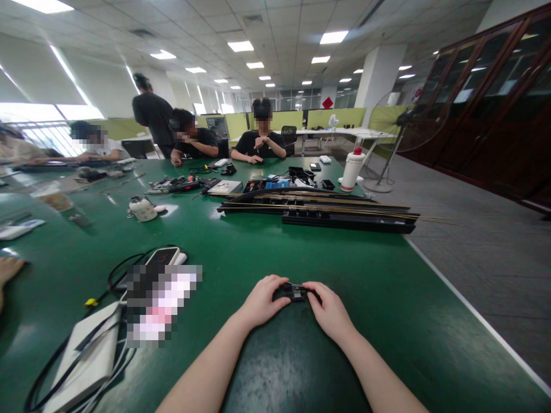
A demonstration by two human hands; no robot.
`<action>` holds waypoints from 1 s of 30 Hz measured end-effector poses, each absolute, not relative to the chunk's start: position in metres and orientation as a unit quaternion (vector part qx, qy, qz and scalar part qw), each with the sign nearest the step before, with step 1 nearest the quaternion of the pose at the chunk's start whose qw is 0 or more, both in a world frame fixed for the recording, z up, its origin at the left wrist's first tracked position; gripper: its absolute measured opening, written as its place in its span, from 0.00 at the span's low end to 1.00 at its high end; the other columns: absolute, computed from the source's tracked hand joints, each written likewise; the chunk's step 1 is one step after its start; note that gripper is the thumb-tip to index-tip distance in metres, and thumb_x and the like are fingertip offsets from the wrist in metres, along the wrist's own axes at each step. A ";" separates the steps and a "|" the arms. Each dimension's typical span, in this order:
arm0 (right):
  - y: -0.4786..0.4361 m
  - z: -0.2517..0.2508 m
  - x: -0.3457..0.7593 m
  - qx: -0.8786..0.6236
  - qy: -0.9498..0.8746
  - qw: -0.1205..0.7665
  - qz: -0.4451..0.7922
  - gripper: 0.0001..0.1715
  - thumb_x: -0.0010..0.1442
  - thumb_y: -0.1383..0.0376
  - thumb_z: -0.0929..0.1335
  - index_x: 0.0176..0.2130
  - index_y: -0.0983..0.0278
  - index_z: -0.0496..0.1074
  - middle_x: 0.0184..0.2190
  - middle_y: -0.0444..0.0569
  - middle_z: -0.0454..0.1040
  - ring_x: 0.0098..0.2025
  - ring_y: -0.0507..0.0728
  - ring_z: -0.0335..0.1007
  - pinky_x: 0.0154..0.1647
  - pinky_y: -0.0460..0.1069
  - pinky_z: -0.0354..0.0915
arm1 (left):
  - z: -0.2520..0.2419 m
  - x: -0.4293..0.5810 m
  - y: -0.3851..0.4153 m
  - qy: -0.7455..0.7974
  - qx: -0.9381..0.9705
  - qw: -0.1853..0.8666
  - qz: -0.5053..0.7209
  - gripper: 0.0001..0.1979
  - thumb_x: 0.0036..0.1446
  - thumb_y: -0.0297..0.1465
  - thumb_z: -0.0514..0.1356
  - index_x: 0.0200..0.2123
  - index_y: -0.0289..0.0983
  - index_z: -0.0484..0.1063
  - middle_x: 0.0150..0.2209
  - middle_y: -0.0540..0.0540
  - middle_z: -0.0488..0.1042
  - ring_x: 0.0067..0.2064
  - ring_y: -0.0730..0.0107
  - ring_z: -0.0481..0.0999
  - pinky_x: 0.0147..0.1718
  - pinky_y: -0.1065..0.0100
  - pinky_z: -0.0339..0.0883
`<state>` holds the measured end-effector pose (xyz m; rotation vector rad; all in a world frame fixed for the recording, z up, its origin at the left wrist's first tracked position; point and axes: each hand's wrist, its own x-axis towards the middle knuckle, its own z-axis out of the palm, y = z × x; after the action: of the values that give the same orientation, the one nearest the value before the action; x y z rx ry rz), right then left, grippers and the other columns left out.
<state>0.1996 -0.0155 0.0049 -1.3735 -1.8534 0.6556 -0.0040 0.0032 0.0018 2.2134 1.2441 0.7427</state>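
A small black part [295,292] with a lighter, metallic-looking middle is at the table's near centre, between my two hands. My left hand [263,299] grips its left end, thumb in front and fingers behind. On its right end, my right hand [328,307] holds it with the fingertips pinched together. The part is too small to tell its exact kind. Both forearms reach in from the bottom of the view over the green table [344,258].
Long black channels [348,221] with thin brass-coloured rods lie ahead. Left are a phone [162,258], a white box [86,350] and cables. A white bottle [352,170] stands far right, a patterned cup [143,209] mid-left. Several people sit or stand beyond; another person's hand [9,269] shows at left.
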 end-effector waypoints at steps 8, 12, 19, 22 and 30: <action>-0.015 0.004 0.200 -0.533 -0.722 0.362 0.254 0.16 0.56 0.68 0.60 0.41 0.61 0.73 0.41 0.49 0.76 0.45 0.58 0.70 0.49 0.54 0.65 | 0.003 -0.004 0.003 0.456 0.810 0.248 0.275 0.21 0.52 0.30 0.62 0.50 0.40 0.67 0.45 0.44 0.71 0.48 0.60 0.69 0.49 0.59 0.63; -0.015 0.004 0.200 -0.531 -0.724 0.357 0.257 0.16 0.57 0.68 0.60 0.41 0.61 0.72 0.42 0.50 0.75 0.45 0.58 0.70 0.49 0.55 0.65 | 0.003 -0.004 0.003 0.457 0.811 0.245 0.272 0.21 0.51 0.31 0.63 0.50 0.39 0.67 0.46 0.43 0.71 0.48 0.60 0.68 0.50 0.59 0.62; -0.015 0.003 0.200 -0.528 -0.723 0.363 0.257 0.15 0.58 0.68 0.60 0.41 0.61 0.73 0.41 0.50 0.76 0.45 0.58 0.71 0.49 0.54 0.65 | 0.001 -0.005 0.003 0.453 0.813 0.243 0.275 0.21 0.52 0.31 0.63 0.50 0.39 0.67 0.45 0.44 0.71 0.48 0.60 0.68 0.49 0.60 0.63; -0.015 0.002 0.200 -0.516 -0.728 0.368 0.259 0.14 0.58 0.66 0.61 0.42 0.60 0.73 0.43 0.50 0.75 0.47 0.58 0.70 0.50 0.55 0.64 | 0.000 -0.005 0.004 0.448 0.813 0.245 0.279 0.21 0.51 0.31 0.63 0.49 0.40 0.67 0.45 0.44 0.71 0.47 0.61 0.69 0.48 0.60 0.63; -0.019 0.000 0.199 -0.515 -0.767 0.320 0.210 0.14 0.50 0.65 0.70 0.40 0.55 0.75 0.48 0.50 0.72 0.52 0.62 0.66 0.53 0.60 0.60 | 0.000 -0.005 0.004 0.428 0.816 0.251 0.296 0.21 0.48 0.30 0.66 0.47 0.40 0.69 0.44 0.45 0.71 0.46 0.62 0.70 0.47 0.62 0.64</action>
<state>0.1991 -0.0186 0.0000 -1.3542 -2.0148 0.5522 -0.0047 0.0040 -0.0002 2.2216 1.1648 0.8055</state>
